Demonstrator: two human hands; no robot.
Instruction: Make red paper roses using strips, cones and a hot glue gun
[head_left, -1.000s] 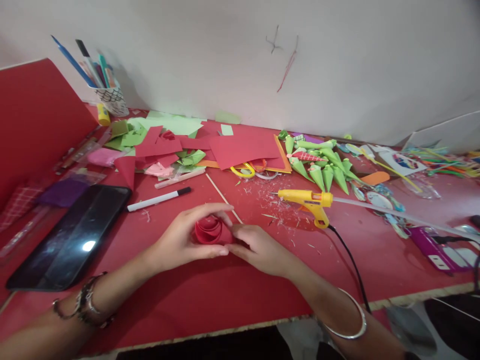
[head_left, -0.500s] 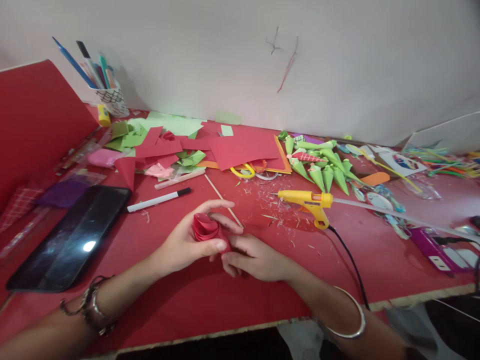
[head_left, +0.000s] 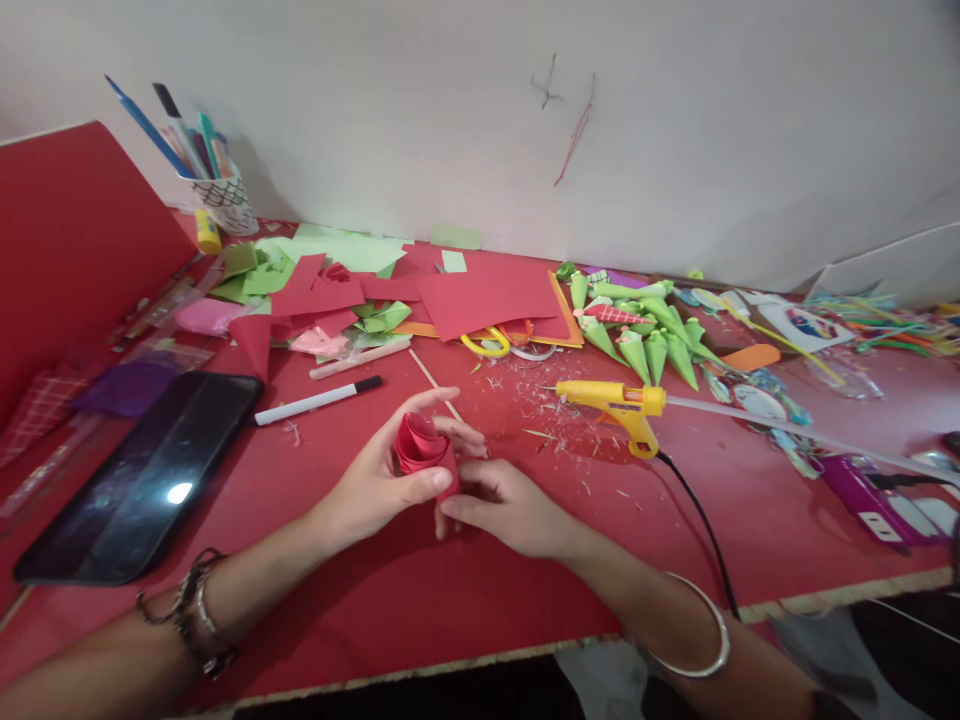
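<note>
Red desk (head_left: pixel 360 600) fills the lower frame, strewn with paper scraps. Black tablet (head_left: pixel 142 475), left of centre, lies flat. Red and green paper offcuts (head_left: pixel 420 290), upper centre. Green paper cones (head_left: pixel 645 335), upper right, heaped. Yellow glue gun (head_left: pixel 619 403), right of centre, nozzle pointing left. White marker (head_left: pixel 319 398), just above the hands. Left hand (head_left: pixel 382 480), centre frame, fingers and thumb clamped on rolled red paper (head_left: pixel 424 450); roll's axis tilted upright, open end up. Right hand (head_left: pixel 502 505) touches the roll's base from the right, fingers curled together, equally near.
</note>
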